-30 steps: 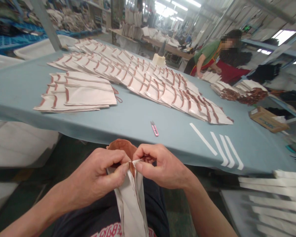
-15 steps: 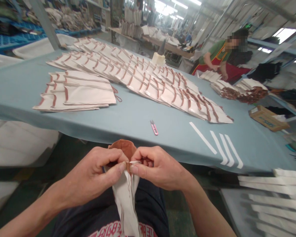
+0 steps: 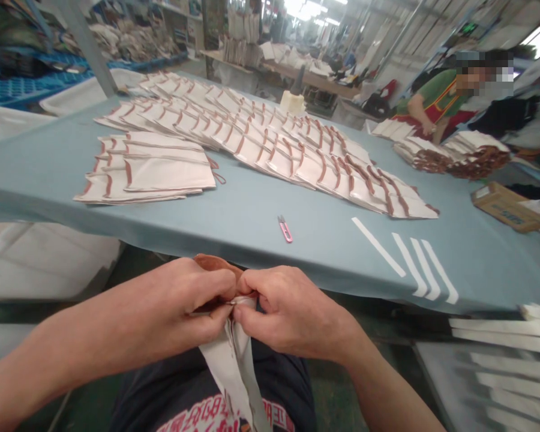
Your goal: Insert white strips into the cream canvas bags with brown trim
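Cloth (image 3: 225,361) hangs below the left hand (image 3: 200,300) and right hand (image 3: 285,307), each clamped on it between thumb and fingers, at the worktop's (image 3: 238,219) near edge.

Head-worn cam, 1 view only: looks fwd & down, hands (image 3: 292,312) v. close, table (image 3: 243,216) beyond.

the cloth (image 3: 225,363), off-white with brown at its far end, is pinched together near the top, creased and hanging narrow, before the surface (image 3: 171,219).
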